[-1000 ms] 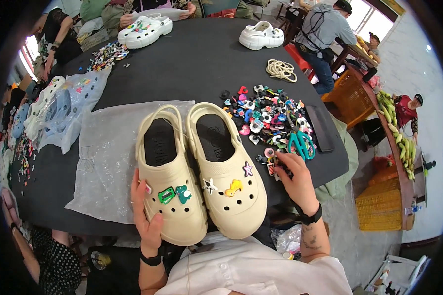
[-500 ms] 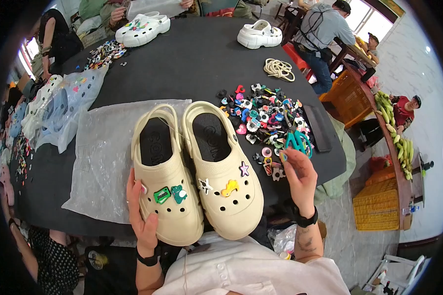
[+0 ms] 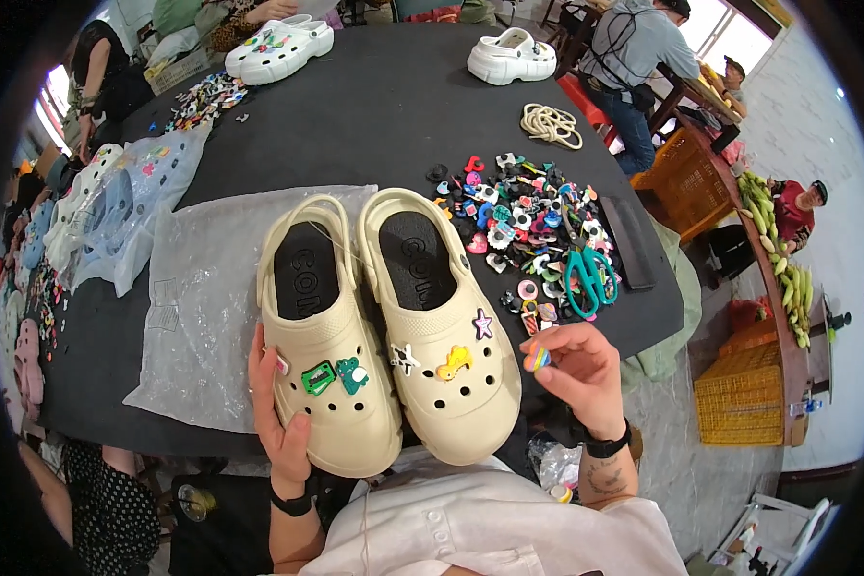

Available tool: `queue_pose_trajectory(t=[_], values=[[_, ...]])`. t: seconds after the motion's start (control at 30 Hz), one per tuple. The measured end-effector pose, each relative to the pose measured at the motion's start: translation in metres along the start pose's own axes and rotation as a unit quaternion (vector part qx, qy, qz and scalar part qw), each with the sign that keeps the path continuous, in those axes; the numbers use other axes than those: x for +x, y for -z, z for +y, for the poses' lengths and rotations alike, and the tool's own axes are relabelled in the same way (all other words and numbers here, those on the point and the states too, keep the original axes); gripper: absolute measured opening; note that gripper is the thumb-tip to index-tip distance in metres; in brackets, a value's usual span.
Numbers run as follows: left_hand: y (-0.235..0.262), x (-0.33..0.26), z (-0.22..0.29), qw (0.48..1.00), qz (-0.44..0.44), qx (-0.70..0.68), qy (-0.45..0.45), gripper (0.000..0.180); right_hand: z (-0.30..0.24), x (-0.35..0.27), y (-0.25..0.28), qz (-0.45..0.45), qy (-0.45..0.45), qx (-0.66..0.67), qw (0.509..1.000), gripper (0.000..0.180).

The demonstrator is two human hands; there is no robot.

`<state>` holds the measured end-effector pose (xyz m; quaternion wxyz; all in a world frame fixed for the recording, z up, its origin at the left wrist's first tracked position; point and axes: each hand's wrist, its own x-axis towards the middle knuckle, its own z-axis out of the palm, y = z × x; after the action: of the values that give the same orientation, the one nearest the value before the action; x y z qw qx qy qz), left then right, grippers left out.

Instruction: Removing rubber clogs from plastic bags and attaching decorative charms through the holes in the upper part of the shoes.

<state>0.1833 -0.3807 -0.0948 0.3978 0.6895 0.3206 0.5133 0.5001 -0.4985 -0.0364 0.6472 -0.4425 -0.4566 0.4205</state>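
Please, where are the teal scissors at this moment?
In the head view the teal scissors lie on the black table, at the right edge of the pile of charms, beyond the right hand and right of the beige clogs.

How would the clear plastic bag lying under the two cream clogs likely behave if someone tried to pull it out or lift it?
The clear plastic bag looks thin and wrinkled, so probably floppy and light. With the cream clogs resting on it and the left hand gripping one, it would likely stretch or snag rather than slide free.
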Motion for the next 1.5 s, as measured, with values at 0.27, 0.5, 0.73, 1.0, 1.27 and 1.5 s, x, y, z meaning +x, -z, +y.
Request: queue_pose_trajectory(t=[0.27,0.5,0.73,1.0,1.27,1.5], values=[[-0.003,0.0,-0.002,0.999,0.017,-0.032,-0.002,0.073,0.001,0.006,-0.02,-0.078,0.128,-0.289,0.946,0.033],[0.001,-0.001,-0.001,1.0,0.004,-0.004,-0.004,0.072,-0.004,0.005,-0.017,-0.096,0.139,-0.307,0.937,0.029],[-0.001,-0.001,-0.002,1.0,0.011,-0.013,-0.008,0.072,-0.019,0.011,-0.019,-0.127,0.013,-0.269,0.955,0.028],[0.0,0.001,0.0,1.0,0.01,-0.011,-0.01,0.071,-0.03,0.024,-0.021,-0.102,-0.137,-0.192,0.967,0.011],[0.001,0.002,0.001,1.0,-0.002,-0.006,-0.022,0.067,-0.025,0.046,-0.013,-0.211,-0.083,-0.284,0.932,0.022],[-0.001,0.003,0.002,1.0,-0.004,-0.01,-0.021,0.067,-0.018,0.05,-0.016,-0.12,-0.249,-0.21,0.938,0.096]])
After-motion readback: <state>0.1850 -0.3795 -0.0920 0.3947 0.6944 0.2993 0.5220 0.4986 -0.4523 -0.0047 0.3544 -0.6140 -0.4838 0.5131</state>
